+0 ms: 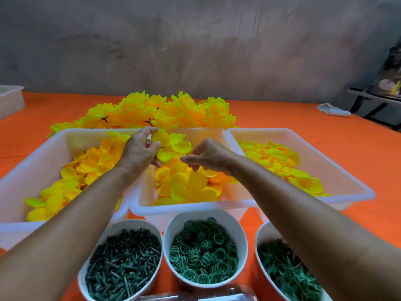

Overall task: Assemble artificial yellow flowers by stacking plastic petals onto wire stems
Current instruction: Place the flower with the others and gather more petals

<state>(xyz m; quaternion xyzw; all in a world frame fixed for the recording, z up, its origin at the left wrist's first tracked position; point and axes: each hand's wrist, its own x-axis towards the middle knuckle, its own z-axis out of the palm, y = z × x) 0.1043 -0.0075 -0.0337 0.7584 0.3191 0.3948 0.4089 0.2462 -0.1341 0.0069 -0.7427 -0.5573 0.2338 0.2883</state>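
The left hand grips a yellow petal flower above the middle white tray, and the right hand seems to pinch its edge.

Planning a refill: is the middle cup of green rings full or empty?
Nearly full: green rings pile close to the cup's white rim.

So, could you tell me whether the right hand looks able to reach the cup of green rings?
Probably yes: the right hand holds nothing visible, and the cup of green rings sits open-topped and uncovered between the two forearms.
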